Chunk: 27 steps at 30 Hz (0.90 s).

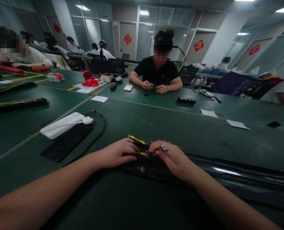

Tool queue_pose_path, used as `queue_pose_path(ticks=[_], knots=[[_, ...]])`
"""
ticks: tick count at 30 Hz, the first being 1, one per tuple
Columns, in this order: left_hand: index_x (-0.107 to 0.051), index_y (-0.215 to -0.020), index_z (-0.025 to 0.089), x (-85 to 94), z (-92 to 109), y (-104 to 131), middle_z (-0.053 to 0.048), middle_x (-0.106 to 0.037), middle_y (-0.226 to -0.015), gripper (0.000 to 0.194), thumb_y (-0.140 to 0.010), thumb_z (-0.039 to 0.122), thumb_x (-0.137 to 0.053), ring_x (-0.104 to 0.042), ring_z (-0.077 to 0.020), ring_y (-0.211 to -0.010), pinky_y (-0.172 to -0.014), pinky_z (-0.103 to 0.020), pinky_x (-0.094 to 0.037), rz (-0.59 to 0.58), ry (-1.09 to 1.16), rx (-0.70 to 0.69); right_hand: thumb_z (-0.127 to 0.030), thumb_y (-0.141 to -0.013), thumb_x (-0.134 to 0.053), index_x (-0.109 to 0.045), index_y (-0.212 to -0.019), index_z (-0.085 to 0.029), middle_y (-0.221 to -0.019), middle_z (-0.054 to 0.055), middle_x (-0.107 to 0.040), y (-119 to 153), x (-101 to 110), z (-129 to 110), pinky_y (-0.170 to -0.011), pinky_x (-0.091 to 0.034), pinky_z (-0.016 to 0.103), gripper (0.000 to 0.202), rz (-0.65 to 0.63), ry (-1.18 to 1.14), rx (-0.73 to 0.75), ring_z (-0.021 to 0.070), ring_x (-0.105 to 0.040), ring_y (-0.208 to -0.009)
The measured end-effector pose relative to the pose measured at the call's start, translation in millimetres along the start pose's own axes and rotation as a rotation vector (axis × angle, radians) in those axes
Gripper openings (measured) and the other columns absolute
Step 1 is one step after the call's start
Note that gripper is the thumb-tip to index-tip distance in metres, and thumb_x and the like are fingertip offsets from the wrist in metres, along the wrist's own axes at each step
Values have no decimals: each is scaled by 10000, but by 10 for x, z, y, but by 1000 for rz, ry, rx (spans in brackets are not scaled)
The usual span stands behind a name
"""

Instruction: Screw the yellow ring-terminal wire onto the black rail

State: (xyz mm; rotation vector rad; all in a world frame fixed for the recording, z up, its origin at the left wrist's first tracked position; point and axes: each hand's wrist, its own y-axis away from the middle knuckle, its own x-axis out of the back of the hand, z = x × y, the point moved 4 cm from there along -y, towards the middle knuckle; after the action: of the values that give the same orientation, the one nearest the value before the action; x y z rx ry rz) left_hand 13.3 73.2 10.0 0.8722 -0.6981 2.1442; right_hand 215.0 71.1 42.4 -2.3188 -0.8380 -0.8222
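A long glossy black strip (228, 172) runs from in front of me toward the right edge. My left hand (119, 154) is closed on the strip's near end, with the fingers on its far side and the thumb on its near side. Bent fingers of my right hand (171, 156), which wears a silver ring (163, 148), pinch at the same end; what lies between those fingertips is hidden. Between the hands shows a small round metal fastener (147, 154). A yellow wire (137, 139) with a metal ring at its tip sticks out just beyond my fingers.
Left of my hands lie a black phone (67, 142) and a white power bank (62, 125) with a black cable (103, 127). Across the green table (132, 118) a person (157, 70) handles a small part. Red pieces (90, 82) and paper slips (99, 99) lie farther off.
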Motion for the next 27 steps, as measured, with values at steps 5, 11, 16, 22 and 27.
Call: queue_pose_path(ticks=[5, 11, 16, 22, 27], knots=[[-687, -1031, 207, 1, -4, 3, -50, -678, -1107, 144, -915, 217, -601, -531, -215, -1132, -1030, -396, -384, 7, 7, -1, -135, -951, -435, -583, -969, -219, -983, 44, -646, -2, 3, 24, -818, -460, 342, 171, 8, 24, -29, 189, -602, -906], [-689, -1032, 205, 2, 4, 2, -57, -677, -1118, 149, -926, 231, -587, -523, -227, -1140, -1032, -422, -377, 1, 10, -4, -144, -952, -434, -582, -971, -225, -967, 42, -640, 17, 12, 55, -803, -473, 345, 170, 57, -15, -34, 188, -601, -882], [-686, -1036, 207, 1, 0, 3, -51, -673, -1123, 148, -921, 219, -595, -521, -223, -1146, -1039, -406, -373, 0, 3, 6, -130, -959, -408, -583, -976, -227, -968, 38, -638, 13, 8, 37, -818, -469, 345, 200, 50, -19, -10, 187, -602, -907], [-683, -1013, 202, 4, -3, 5, -41, -669, -1126, 127, -919, 214, -599, -523, -211, -1138, -1036, -388, -381, -15, -11, 8, -137, -965, -417, -590, -966, -228, -984, 35, -649, -1, -2, 25, -846, -459, 351, 195, 6, -9, -6, 186, -603, -938], [-681, -1022, 201, 6, 1, 6, -48, -667, -1124, 133, -922, 208, -595, -520, -220, -1141, -1039, -401, -376, -12, -9, 4, -141, -954, -439, -597, -964, -224, -971, 34, -656, -12, -1, 37, -816, -462, 338, 179, 19, 9, -27, 185, -608, -902]])
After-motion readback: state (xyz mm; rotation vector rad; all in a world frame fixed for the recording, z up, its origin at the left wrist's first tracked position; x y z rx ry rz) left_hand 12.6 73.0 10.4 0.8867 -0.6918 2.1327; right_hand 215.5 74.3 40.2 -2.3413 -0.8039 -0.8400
